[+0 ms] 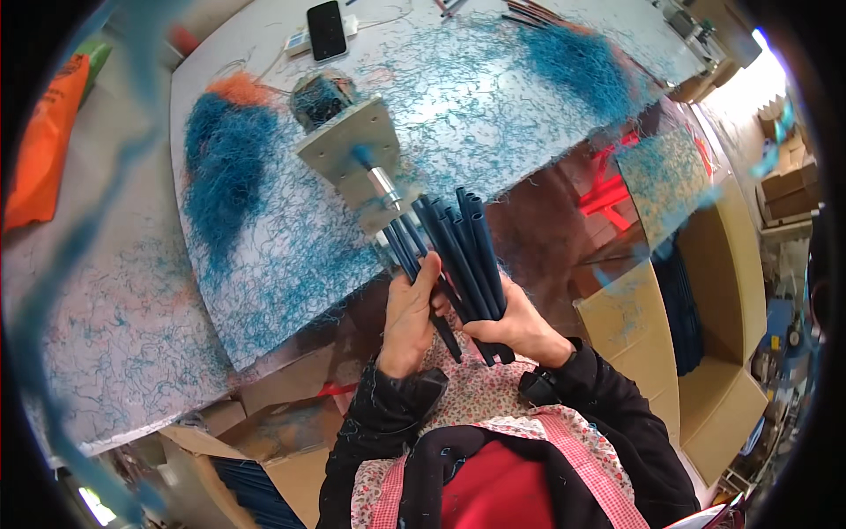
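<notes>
The left hand (408, 326) pinched slim dark-blue tubes (402, 247) on the near side of the silver cylindrical metal spindle (384, 185), long axes slanting toward it; the right hand (526, 328), farther from it, clamped a thicker hollow dark-blue tube bundle (461, 264). Left of the spindle, a tangled blue fibre heap (222, 163) lay on the white bench (238, 37).

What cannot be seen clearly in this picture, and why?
Head view: right hand, fingers mostly hidden by the dark tubes.
Head view: exact count of dark tubes, unclear because they overlap.
Head view: orange bag, cut off at the picture's dark edge.
Head view: blue strand, too blurred.
</notes>
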The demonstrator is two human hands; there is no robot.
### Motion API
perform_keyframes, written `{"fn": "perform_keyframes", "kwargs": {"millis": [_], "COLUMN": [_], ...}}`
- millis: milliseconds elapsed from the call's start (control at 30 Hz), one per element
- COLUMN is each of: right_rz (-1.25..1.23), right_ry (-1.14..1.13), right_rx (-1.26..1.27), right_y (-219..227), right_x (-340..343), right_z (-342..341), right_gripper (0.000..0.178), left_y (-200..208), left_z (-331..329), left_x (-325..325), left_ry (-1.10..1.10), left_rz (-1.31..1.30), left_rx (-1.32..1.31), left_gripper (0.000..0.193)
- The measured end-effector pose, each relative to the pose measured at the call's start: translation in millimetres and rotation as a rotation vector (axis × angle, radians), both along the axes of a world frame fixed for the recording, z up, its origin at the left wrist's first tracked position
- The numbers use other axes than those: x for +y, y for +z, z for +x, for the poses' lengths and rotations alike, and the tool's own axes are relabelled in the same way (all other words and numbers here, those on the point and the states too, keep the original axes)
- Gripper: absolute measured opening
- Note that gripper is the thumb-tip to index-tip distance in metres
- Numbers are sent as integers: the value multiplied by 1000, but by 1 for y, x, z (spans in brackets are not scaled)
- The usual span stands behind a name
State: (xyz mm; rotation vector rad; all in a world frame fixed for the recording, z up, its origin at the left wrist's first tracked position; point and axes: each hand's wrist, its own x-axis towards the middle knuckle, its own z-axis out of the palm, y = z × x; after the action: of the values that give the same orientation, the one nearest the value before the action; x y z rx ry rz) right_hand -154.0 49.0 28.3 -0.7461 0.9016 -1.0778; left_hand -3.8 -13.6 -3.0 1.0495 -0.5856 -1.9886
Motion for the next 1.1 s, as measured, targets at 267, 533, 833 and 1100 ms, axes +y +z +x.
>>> {"fn": "perform_keyframes", "kwargs": {"millis": [267, 533, 833, 1100], "right_rz": [-18, 8, -34, 107], "right_ry": [-13, -25, -25, 15], "right_rx": [33, 4, 232, 182], "right_y": [-7, -5, -29, -11], "right_x": [-13, 6, 4, 30], "right_z": [5, 4, 1, -9], "right_gripper": [58, 67, 67, 69], "left_y": [-4, 6, 8, 14], "left_z": [-1, -4, -2, -1], "left_x": [-12, 9, -4, 7], "left_ry": [24, 51, 81, -87], "left_rz": [-26, 37, 113, 117], "left_rx": [42, 28, 128, 25], "left_gripper": [26, 26, 26, 24]}}
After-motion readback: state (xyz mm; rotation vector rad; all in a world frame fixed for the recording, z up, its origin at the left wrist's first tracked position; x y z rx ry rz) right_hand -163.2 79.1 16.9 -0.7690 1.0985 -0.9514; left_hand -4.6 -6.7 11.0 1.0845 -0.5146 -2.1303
